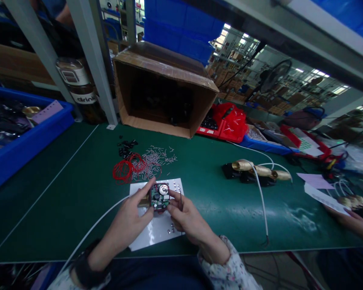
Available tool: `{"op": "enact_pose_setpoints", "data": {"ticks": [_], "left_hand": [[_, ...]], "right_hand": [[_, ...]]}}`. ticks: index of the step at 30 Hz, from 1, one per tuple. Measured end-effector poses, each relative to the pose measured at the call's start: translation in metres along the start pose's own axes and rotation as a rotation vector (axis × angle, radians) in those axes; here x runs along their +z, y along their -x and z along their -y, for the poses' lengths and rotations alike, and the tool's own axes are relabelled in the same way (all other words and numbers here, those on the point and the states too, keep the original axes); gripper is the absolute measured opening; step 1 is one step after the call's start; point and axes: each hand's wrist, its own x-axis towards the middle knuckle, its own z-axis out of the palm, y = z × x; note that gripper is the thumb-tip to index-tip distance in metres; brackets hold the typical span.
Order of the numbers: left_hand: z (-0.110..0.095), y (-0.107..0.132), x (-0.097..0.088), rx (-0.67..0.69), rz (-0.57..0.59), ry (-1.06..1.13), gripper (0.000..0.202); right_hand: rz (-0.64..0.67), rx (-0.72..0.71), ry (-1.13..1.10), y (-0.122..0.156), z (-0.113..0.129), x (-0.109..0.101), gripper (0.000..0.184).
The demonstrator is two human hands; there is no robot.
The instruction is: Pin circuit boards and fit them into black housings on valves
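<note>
Both hands hold a small green circuit board (159,196) with a round silver part on top, just above a white paper sheet (153,235) on the green table. My left hand (132,219) grips the board's left side, thumb along its top edge. My right hand (186,217) pinches its right side and also holds a thin dark tool or wire. A white cable (93,227) runs from the board toward the lower left. Small metal beads (177,186) lie on the sheet.
Red wire loops (127,169) and several thin metal pins (153,159) lie behind the sheet. An open cardboard box (163,90) stands further back, a blue bin (27,137) at left. Gold-wrapped black parts (255,172) with white cables rest at right. Another person's hand (355,225) shows at the right edge.
</note>
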Motion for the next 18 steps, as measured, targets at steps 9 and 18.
{"op": "enact_pose_setpoints", "data": {"ticks": [9, 18], "left_hand": [[0.003, 0.002, 0.005, -0.05, 0.026, -0.012, 0.074], [0.013, 0.003, 0.001, 0.047, 0.073, -0.028, 0.066]], "right_hand": [[-0.013, 0.041, -0.065, 0.0, 0.001, 0.002, 0.068], [-0.182, -0.055, -0.091, 0.01, -0.004, -0.041, 0.048]]}}
